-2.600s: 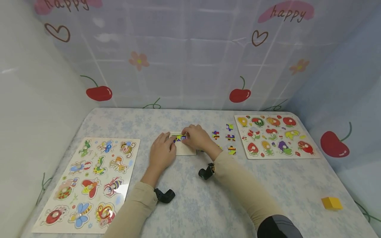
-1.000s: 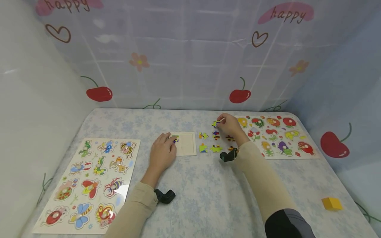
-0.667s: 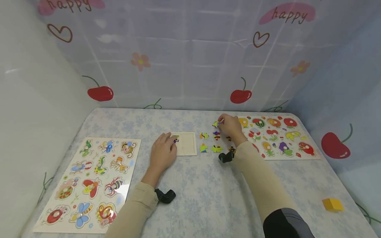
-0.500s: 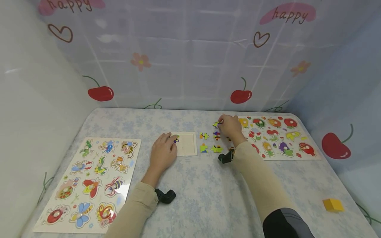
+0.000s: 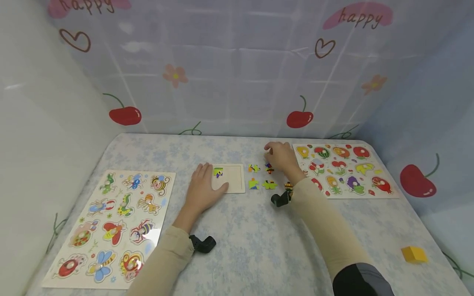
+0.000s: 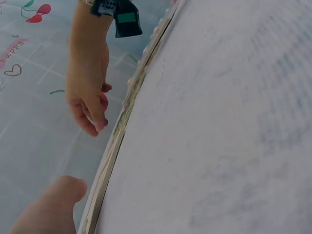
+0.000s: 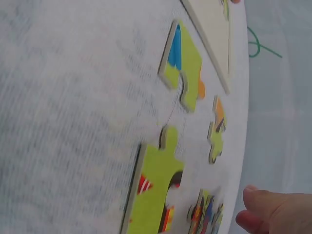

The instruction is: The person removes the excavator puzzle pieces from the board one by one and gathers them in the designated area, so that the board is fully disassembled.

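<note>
My left hand [image 5: 203, 187] lies at the left side of a small pale wooden puzzle board [image 5: 235, 179], fingers straight and thumb spread out onto its lower edge. A yellow-green and purple jigsaw piece [image 5: 218, 172] sits in the board's upper left corner. Farther right, my right hand [image 5: 282, 158] is over the back of the loose pieces, fingers loosely bent, with no piece visible between them. Nearest to it is a dark multicoloured jigsaw piece [image 5: 269, 167]. In the right wrist view its fingertips [image 7: 251, 195] show beyond several pieces, including a yellow-green piece [image 7: 156, 178].
An insect puzzle board [image 5: 94, 242] covers the left of the table [image 5: 237, 246]. A fruit puzzle board [image 5: 381, 195] lies at the right, close to my right wrist. A yellow block [image 5: 414, 255] stands near the right edge. A printed curtain [image 5: 229, 82] hangs behind.
My right hand went from the board to the loose pieces on the right. A piece it pinched half a second ago no longer shows at its fingertips. My left thumb has spread rightward.
</note>
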### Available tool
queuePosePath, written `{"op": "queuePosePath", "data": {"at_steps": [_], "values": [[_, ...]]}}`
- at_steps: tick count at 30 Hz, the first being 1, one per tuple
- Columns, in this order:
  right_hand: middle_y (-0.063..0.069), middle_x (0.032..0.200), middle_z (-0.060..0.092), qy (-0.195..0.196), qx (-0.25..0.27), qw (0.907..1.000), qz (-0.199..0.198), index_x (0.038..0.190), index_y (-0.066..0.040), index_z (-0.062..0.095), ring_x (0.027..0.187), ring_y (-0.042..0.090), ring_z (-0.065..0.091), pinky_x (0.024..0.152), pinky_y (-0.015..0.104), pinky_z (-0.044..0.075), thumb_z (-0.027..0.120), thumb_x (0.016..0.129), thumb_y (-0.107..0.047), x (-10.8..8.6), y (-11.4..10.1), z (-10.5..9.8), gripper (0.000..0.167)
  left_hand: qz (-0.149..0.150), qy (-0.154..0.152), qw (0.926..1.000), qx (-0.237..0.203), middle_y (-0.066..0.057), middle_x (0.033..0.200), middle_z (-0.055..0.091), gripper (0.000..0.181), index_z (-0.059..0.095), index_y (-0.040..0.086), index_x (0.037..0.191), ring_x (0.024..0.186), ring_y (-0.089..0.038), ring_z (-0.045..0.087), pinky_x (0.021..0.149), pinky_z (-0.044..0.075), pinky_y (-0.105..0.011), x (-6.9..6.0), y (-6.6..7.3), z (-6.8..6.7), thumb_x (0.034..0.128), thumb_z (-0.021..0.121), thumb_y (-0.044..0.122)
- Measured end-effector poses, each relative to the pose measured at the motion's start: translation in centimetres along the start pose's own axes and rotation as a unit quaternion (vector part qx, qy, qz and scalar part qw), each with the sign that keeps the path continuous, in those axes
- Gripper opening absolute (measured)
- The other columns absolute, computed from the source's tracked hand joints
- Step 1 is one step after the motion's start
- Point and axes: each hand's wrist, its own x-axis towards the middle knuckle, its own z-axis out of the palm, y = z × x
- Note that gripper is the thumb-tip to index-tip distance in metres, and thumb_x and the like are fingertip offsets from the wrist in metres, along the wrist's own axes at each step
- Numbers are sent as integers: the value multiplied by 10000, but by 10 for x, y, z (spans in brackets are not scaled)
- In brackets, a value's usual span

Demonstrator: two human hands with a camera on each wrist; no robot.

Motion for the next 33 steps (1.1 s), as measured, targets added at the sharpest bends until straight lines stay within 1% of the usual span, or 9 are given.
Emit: {"op": "queuePosePath", "data": {"at_steps": [3, 6, 8, 9, 10, 16, 21, 27, 33], "values": [[69, 1074, 648, -136, 122, 9996, -217, 1240, -164, 654, 1036, 290, 514, 798, 406, 511, 637, 972, -253, -4, -14, 2, 282, -51, -150, 9998, 150, -126, 1644, 243, 1045, 258, 41, 1568, 1551, -299, 137, 1273, 140, -462, -2, -1, -1, 836, 541, 731], [53, 1072, 649, -340, 220, 9984, -406, 1240, -179, 660, 1047, 278, 513, 789, 397, 517, 642, 972, -266, -8, -33, 4, 282, -77, -265, 9992, 302, -115, 1658, 208, 1145, 224, 46, 1578, 1558, -285, 117, 1274, 135, -458, -3, -2, -1, 781, 543, 803], [39, 1086, 651, -500, 297, 9972, -462, 1242, -197, 659, 1062, 266, 511, 809, 399, 519, 644, 971, -278, -10, -45, 7, 283, -57, -299, 9988, 395, -110, 1662, 196, 1191, 212, 48, 1582, 1559, -280, 110, 1272, 140, -462, -5, -3, -1, 751, 550, 831], [35, 1090, 657, -568, 310, 9966, -516, 1245, -201, 662, 1068, 261, 513, 844, 414, 505, 644, 971, -283, -11, -50, 8, 286, -40, -315, 9986, 426, -110, 1664, 191, 1208, 204, 48, 1583, 1560, -278, 105, 1271, 142, -466, -5, -3, -1, 741, 555, 839], [32, 1093, 659, -653, 340, 9957, -560, 1248, -204, 662, 1070, 256, 513, 854, 415, 505, 644, 971, -287, -12, -56, 10, 290, -26, -329, 9984, 460, -109, 1665, 187, 1220, 197, 48, 1585, 1561, -277, 101, 1271, 142, -471, -5, -3, -1, 734, 557, 845], [12, 1096, 662, -980, 442, 9895, -964, 1257, -203, 671, 1042, 224, 519, 820, 375, 516, 647, 969, -293, -14, -84, 25, 303, 25, -345, 9978, 564, -105, 1665, 188, 1236, 195, 50, 1585, 1561, -270, 107, 1268, 147, -479, -5, -6, 0, 724, 554, 859], [4, 1076, 667, -1072, 322, 9854, -1280, 1254, -206, 677, 1006, 201, 523, 806, 345, 500, 653, 965, -276, -14, -98, 38, 299, 45, -342, 9981, 502, -103, 1664, 194, 1241, 208, 48, 1583, 1561, -268, 109, 1270, 140, -477, -5, -6, 0, 718, 545, 873], [9, 1022, 658, -1084, 137, 9821, -1533, 1253, -193, 685, 954, 199, 509, 774, 328, 470, 672, 951, -291, -15, -110, 44, 318, 51, -258, 9987, 436, -98, 1657, 222, 1243, 244, 53, 1575, 1557, -267, 130, 1268, 149, -476, -5, -7, 0, 703, 549, 884], [11, 1037, 645, -1099, -53, 9815, -1570, 1239, -191, 682, 969, 201, 510, 775, 332, 476, 679, 940, -323, -15, -116, 47, 327, 51, -262, 9989, 384, -97, 1655, 227, 1257, 238, 57, 1577, 1556, -271, 132, 1267, 152, -483, -5, -7, -2, 694, 536, 900]]}}
